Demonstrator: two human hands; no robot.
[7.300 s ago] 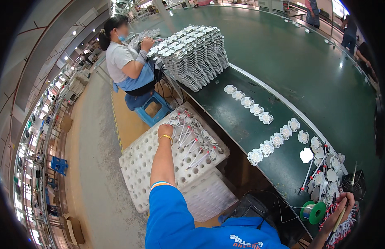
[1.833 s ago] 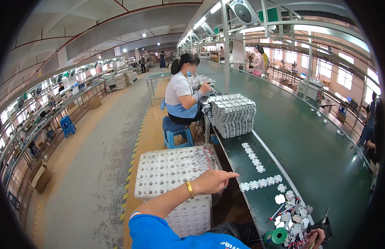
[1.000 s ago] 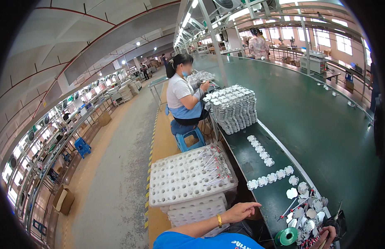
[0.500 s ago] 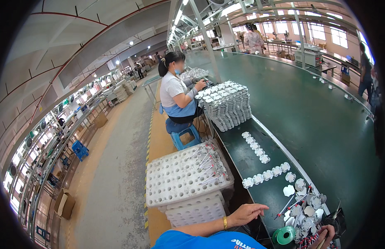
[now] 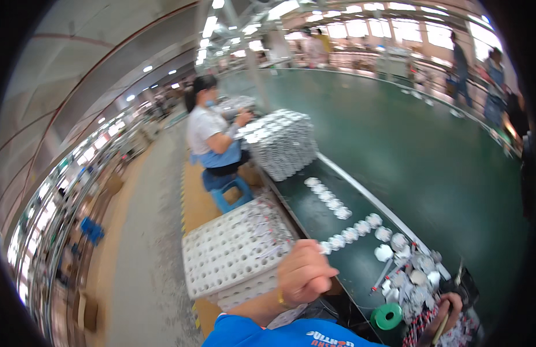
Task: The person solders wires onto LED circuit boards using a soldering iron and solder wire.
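My left hand hovers with curled fingers, its back toward me, over the right edge of a white tray with round holes holding several small wired parts. It is close to the near end of a row of white round parts on the dark green bench. The motion blur hides whether the hand holds anything. My right hand is at the lower right by a pile of round parts with red and black wires, closed around a thin tan stick-like tool.
A green spool sits by the pile. A tall stack of white trays stands further along the bench. A person in a white top sits on a blue stool there. A wide green conveyor runs on the right.
My left hand has lifted from below the tray's corner toward the row of white parts and curled its fingers. My view has dropped lower and closer to the bench.
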